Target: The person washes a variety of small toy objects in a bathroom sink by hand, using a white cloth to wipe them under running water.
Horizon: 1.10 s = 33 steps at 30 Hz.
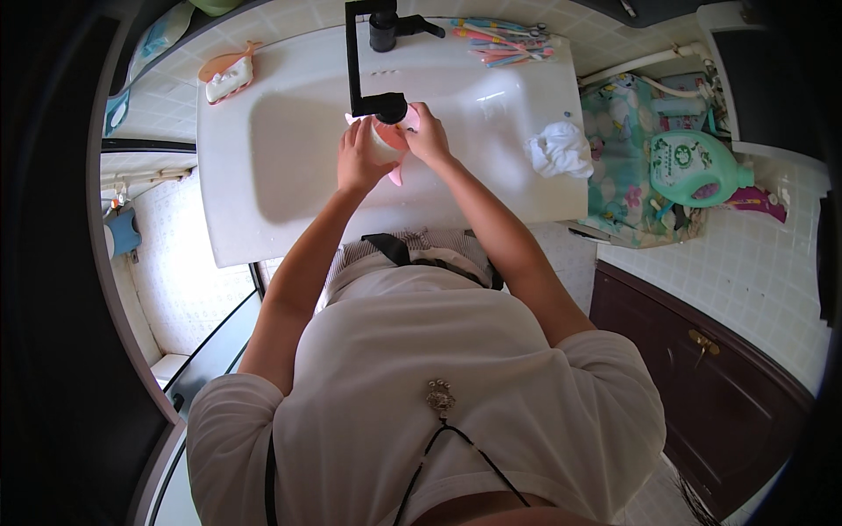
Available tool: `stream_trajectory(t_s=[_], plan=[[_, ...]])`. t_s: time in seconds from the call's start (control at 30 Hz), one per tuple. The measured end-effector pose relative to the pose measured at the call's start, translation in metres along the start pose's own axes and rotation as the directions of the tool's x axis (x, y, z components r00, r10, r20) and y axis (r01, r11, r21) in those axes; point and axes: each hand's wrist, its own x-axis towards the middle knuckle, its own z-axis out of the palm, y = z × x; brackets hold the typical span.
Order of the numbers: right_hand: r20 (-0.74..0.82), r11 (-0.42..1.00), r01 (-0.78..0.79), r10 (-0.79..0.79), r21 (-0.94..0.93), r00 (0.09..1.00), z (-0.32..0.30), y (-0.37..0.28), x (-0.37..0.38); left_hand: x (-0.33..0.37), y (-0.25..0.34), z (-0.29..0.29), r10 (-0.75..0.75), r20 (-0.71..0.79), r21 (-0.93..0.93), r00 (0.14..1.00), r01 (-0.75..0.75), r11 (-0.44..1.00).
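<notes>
Under the black faucet (386, 107) I hold a pink dish (386, 133) over the white sink basin (289, 167). My left hand (358, 159) wraps its left side, and my right hand (427, 136) grips its right edge. A pink pointed part sticks out below, between my hands. The faucet head and my fingers cover much of the dish, so its full shape is hidden. At the sink's far left corner sits an orange-pink soap dish (249, 51) with a white bar of soap (229, 79) on it.
Several toothbrushes (504, 39) lie along the sink's back right. A crumpled white cloth (561, 149) rests on the right rim. Further right are a green detergent bottle (697, 167) and a patterned plastic cover (614, 131). A dark brown cabinet (693, 386) stands at lower right.
</notes>
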Motion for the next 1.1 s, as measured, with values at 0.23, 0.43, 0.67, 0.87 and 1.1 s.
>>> stream_trajectory(t_s=[0.23, 0.43, 0.67, 0.87, 1.1], plan=[[0.043, 0.93, -0.151, 0.175, -0.336, 0.984, -0.006, -0.024, 0.02, -0.002, 0.001, -0.008, -0.028, -0.045, -0.009, 0.999, 0.028, 1.0], [0.153, 0.988, 0.153, -0.155, 0.025, 0.976, -0.008, -0.038, -0.01, 0.012, -0.007, 0.001, -0.042, -0.102, 0.067, 0.994, 0.049, 0.997], [0.738, 0.492, -0.623, -0.062, 0.608, 0.672, -0.013, -0.021, 0.024, 0.022, 0.0, 0.004, 0.21, 0.016, 0.143, 0.978, -0.21, 0.967], [0.742, 0.511, -0.625, -0.036, 0.59, 0.67, -0.02, -0.043, 0.024, 0.025, 0.002, -0.003, 0.271, 0.031, 0.176, 0.962, -0.272, 0.946], [0.801, 0.997, -0.068, 0.007, 0.042, 0.599, -0.029, -0.067, 0.024, 0.027, -0.001, 0.006, 0.021, -0.002, 0.0, 1.0, -0.021, 1.0]])
